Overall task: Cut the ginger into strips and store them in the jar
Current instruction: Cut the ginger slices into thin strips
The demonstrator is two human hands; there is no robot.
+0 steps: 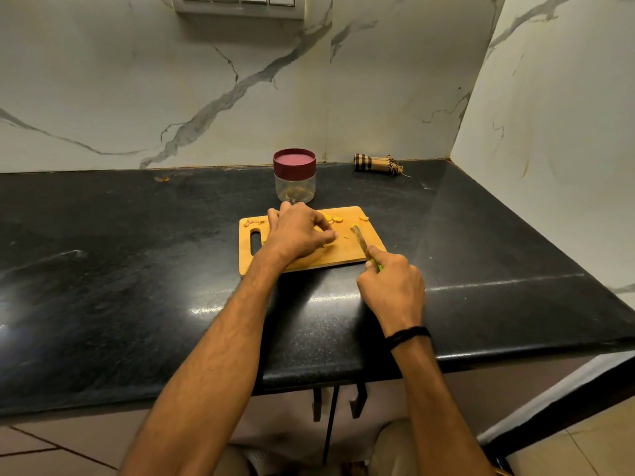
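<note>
Right hand [391, 290] grips knife [360, 239] beside yellow sliced ginger [337, 219].

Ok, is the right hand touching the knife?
Touching. The head view shows the right hand gripping the knife by its green handle, blade over the cutting board.

- Ginger slices [335, 219]: we count a few yellow rounds lying flat near the far edge of the wooden cutting board [343, 255].
- Jar [294, 188]: we note it clear, upright, its maroon lid [294, 159] on, standing on the counter [137, 269] just behind the board.
- Knife [360, 240]: blade over the board's right part, green handle gripped in the right hand [391, 290].
</note>
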